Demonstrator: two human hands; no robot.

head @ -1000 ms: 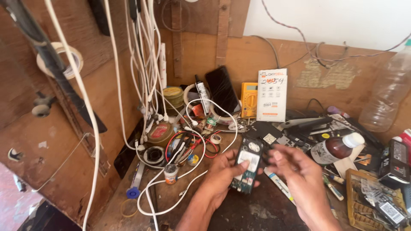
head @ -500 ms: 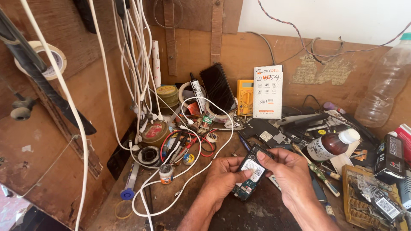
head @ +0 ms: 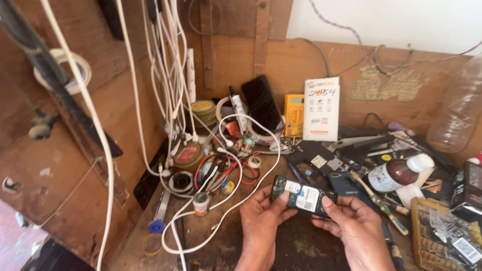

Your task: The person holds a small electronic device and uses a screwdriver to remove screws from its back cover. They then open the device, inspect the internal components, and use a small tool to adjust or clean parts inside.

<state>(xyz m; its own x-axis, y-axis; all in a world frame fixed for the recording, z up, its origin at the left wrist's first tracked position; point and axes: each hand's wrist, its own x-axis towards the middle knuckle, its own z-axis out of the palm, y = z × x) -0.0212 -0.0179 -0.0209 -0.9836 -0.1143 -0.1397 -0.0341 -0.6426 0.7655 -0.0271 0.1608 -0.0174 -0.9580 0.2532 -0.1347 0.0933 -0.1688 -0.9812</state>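
Currently opened: dark slim phone with back cover off (head: pixel 303 196), clamped between left hand (head: pixel 261 221) and right hand (head: pixel 354 228) above cluttered wooden bench (head: pixel 221 246); insides exposed, reassembly outstanding.

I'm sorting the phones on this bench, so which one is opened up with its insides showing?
The opened phone, held between the left hand and right hand, shows labelled internals. The black phone leaning against the back wall is closed.

Head camera looks down, close, over a cluttered workbench (head: pixel 211 241) toward its wooden back wall (head: pixel 301 65).
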